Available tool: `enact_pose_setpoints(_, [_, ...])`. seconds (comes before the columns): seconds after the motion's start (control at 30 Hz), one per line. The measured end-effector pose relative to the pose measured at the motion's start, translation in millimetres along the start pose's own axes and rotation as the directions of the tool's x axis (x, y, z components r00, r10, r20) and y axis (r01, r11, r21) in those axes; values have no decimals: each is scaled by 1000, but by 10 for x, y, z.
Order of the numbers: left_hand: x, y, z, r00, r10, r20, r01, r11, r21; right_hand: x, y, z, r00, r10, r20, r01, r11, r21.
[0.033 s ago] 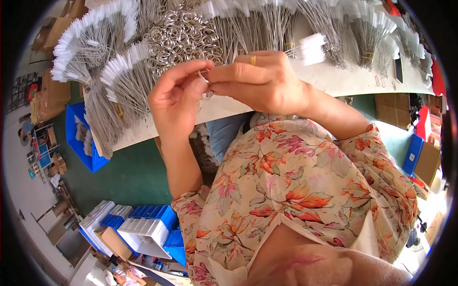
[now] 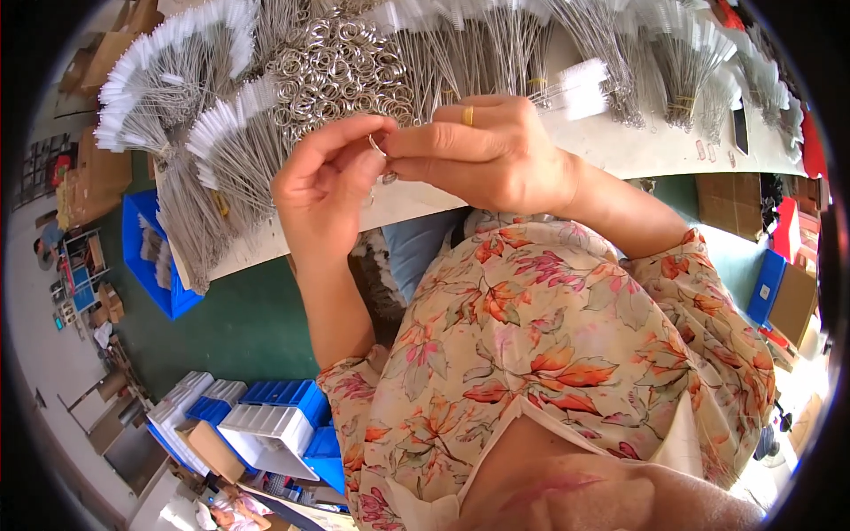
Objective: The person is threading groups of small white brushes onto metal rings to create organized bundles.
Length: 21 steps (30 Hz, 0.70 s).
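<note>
My left hand [image 2: 323, 181] pinches a shiny metal split ring [image 2: 377, 144] between thumb and index finger, just over the table's near edge. Against it, the fingertips of my right hand [image 2: 496, 150] are closed at the ring's right side. Small wire loops show just below the fingertips. White-bristled wire brushes [image 2: 584, 90] stick out to the right behind my right hand; their thin stems run behind it, and the grip on them is mostly hidden. Beyond my hands lies a heap of loose metal rings [image 2: 341, 75].
Bundles of white-tipped wire brushes [image 2: 226, 146] cover the table's left side, with more bundles [image 2: 691, 66] at right. Small wire clips and a dark flat object [image 2: 740, 128] lie on the pale tabletop [image 2: 637, 150]. A blue bin [image 2: 146, 257] stands below left.
My left hand has shifted very slightly left, and the ring has turned a little in the fingers. The white brush heads behind my right hand have moved slightly.
</note>
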State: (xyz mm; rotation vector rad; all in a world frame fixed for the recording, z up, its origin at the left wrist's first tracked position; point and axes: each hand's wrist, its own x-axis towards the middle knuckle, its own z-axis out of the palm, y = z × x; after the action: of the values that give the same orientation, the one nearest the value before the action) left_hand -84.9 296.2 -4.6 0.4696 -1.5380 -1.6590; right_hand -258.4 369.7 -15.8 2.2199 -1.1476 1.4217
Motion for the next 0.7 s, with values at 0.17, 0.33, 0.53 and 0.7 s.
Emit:
enact_pose_setpoints(0.17, [-130,163,137,968,250,-6,-223,874,432,54,-62,-39,990,126,62,-138,955,262])
enact_pose_setpoints(0.33, [-120,97,134,832,551,63,-483,664,571,283,-177,-187,660,601,452,-684,229,693])
enact_pose_setpoints(0.53, [-100,126,153,807,581,105,-497,572,653,282,-148,-104,646,574,503,-691,161,705])
enact_pose_setpoints(0.7, [-72,79,107,842,533,85,-502,715,486,293,-49,-160,632,504,588,-748,201,632])
